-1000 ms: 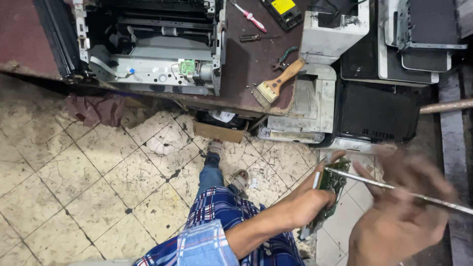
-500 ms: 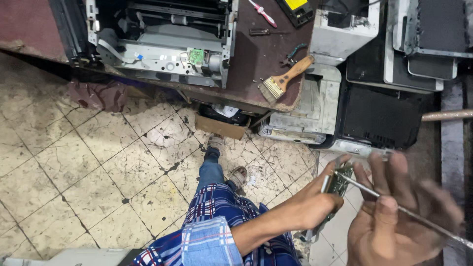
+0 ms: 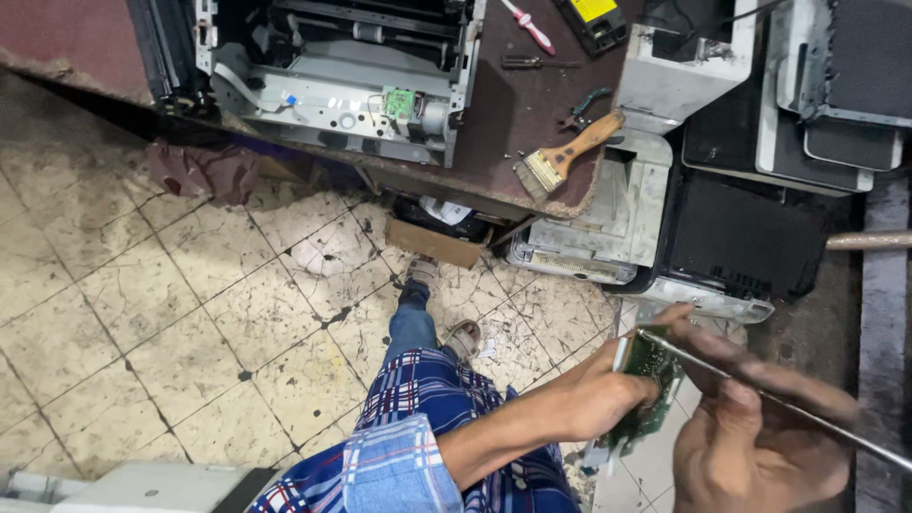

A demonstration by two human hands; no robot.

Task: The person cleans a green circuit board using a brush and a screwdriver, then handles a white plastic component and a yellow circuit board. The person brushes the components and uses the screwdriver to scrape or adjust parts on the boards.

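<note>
Currently, the opened printer chassis (image 3: 332,81) stands at the workbench's (image 3: 513,114) left part with its covers off and internal frame exposed. A paintbrush (image 3: 568,152) lies near the bench's front right edge, unused. Below the bench, the left hand (image 3: 594,399) pinches a green circuit board (image 3: 646,385) by its edge, already removed from any housing. The right hand (image 3: 760,446) is closed around a thin metal rod (image 3: 788,404) whose tip touches the board's top; work on the board appears unfinished.

Green matt circuit board (image 3: 647,388), shiny metal rod (image 3: 807,414), wood-handled brush (image 3: 570,150), worn cracked floor tiles (image 3: 142,313), plaid cloth shirt (image 3: 418,418).
</note>
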